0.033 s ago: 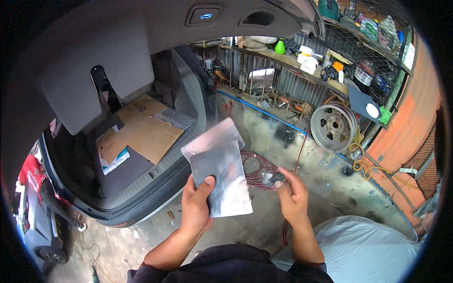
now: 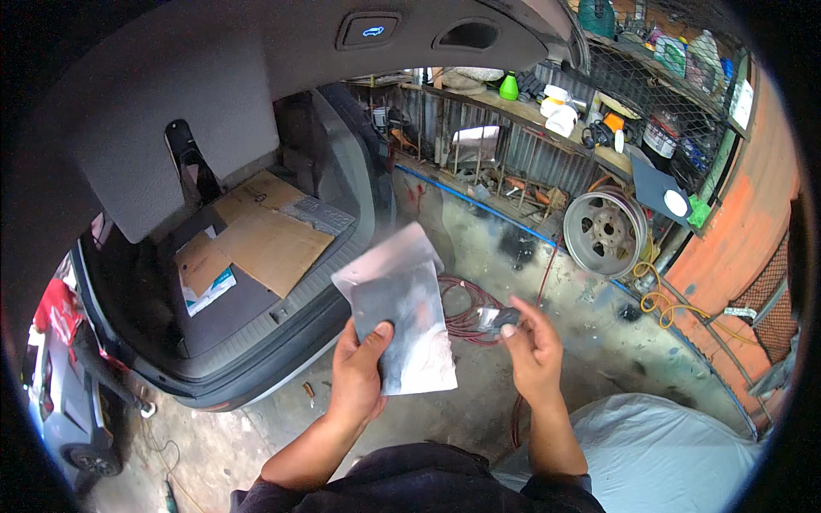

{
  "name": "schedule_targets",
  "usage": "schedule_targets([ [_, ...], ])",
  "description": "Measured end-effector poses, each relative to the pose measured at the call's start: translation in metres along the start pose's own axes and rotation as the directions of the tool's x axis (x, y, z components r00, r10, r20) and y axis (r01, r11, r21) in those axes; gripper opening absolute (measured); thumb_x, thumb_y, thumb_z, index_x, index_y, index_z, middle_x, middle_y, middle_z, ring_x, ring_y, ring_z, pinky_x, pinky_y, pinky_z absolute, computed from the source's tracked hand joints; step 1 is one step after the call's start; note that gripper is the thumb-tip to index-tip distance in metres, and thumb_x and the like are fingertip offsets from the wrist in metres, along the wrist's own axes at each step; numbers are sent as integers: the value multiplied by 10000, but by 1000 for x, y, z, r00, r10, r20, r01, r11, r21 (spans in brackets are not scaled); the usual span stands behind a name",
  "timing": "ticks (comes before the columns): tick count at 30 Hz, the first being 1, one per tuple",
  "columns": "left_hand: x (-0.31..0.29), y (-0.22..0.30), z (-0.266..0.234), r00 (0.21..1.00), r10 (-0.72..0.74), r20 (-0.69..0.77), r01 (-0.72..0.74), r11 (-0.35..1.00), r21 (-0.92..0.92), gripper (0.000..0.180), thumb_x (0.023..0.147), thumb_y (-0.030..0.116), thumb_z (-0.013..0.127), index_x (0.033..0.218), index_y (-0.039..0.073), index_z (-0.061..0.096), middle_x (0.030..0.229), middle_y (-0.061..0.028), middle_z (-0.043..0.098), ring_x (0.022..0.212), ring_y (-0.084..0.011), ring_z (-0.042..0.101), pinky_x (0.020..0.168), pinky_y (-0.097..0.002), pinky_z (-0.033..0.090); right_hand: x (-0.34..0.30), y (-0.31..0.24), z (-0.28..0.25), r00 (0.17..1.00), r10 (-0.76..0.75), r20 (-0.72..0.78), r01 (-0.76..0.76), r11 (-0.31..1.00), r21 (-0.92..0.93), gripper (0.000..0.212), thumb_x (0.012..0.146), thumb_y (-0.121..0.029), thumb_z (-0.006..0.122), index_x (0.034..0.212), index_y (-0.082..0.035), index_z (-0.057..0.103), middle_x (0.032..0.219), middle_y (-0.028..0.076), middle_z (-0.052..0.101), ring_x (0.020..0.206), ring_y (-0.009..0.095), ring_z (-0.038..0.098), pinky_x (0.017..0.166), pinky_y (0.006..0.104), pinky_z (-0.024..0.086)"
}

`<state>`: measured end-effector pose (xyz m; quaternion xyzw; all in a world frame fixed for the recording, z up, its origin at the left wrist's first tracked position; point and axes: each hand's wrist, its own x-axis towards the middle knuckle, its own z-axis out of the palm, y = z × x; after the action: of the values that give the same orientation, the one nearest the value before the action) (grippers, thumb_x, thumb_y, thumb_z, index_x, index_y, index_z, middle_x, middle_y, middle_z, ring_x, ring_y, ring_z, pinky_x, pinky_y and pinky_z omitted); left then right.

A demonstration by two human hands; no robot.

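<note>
My left hand (image 2: 357,368) grips a flat, smooth grey plate (image 2: 395,312), thumb on top and fingers beneath. Pale pinkish-white paste (image 2: 432,363) covers the plate's lower right corner. Behind its upper edge a second, pinkish shiny sheet (image 2: 400,248) sticks out. To the right, my right hand (image 2: 534,355) is closed round a small scraper (image 2: 506,316), pinched between thumb and fingers. It has a dark handle and a shiny blade pointing left, apart from the plate. What coats the blade, if anything, is too small to tell.
Ahead on the left is an open car boot with cardboard (image 2: 278,248) on its floor. A red hose (image 2: 466,299) lies coiled beyond the plate. A wheel rim (image 2: 605,229) leans under a cluttered shelf (image 2: 522,109). Translucent plastic sheeting (image 2: 658,453) covers something at the lower right.
My right hand and the scraper have shifted very slightly to the right. The plate in my left hand stays almost in the same place.
</note>
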<state>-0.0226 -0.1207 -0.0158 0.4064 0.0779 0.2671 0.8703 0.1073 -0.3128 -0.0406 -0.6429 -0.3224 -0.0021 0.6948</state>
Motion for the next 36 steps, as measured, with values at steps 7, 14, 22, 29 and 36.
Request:
schedule_targets([
  [7, -2, -31, 6, 989, -149, 0, 149, 989, 23, 315, 996, 111, 572, 1280, -6, 501, 1147, -94, 640, 986, -156, 650, 877, -321, 545, 35, -23, -8, 831, -464, 305, 552, 753, -359, 336, 902, 18, 624, 1237, 6, 628, 1056, 149, 687, 926, 238, 675, 814, 319, 524],
  [14, -9, -30, 14, 981, -196, -5, 195, 979, -53, 338, 982, 111, 586, 1280, -17, 492, 1151, -124, 648, 979, -200, 685, 864, -351, 570, 49, 1, -40, 781, -400, 479, 607, 668, -431, 320, 888, -5, 632, 1206, -32, 654, 1055, 146, 687, 911, 315, 662, 806, 380, 524],
  [22, -11, -40, 21, 988, -139, -66, 137, 990, -30, 378, 969, 96, 590, 1305, -30, 472, 1156, -148, 645, 1007, -230, 685, 899, -378, 567, 44, 9, -19, 812, -510, 283, 583, 734, -348, 266, 871, -14, 652, 1136, -3, 658, 996, 169, 678, 881, 322, 660, 776, 393, 526],
  [29, -6, -25, 0, 994, -5, -105, 10, 999, 52, 430, 923, 106, 638, 1298, -32, 477, 1125, -150, 652, 957, -233, 692, 855, -374, 580, 41, 47, -21, 979, -193, 69, 198, 977, -78, 308, 900, 29, 634, 1205, 27, 594, 1012, 134, 693, 869, 214, 677, 769, 322, 533],
  [36, 5, -19, -29, 972, 41, -231, -10, 991, 135, 391, 921, 108, 625, 1265, -39, 509, 1127, -142, 656, 971, -234, 683, 869, -364, 560, 111, 28, 10, 966, -12, -257, 119, 907, 405, 265, 939, -10, 653, 1173, 53, 547, 1108, 141, 684, 953, 160, 676, 863, 273, 529],
])
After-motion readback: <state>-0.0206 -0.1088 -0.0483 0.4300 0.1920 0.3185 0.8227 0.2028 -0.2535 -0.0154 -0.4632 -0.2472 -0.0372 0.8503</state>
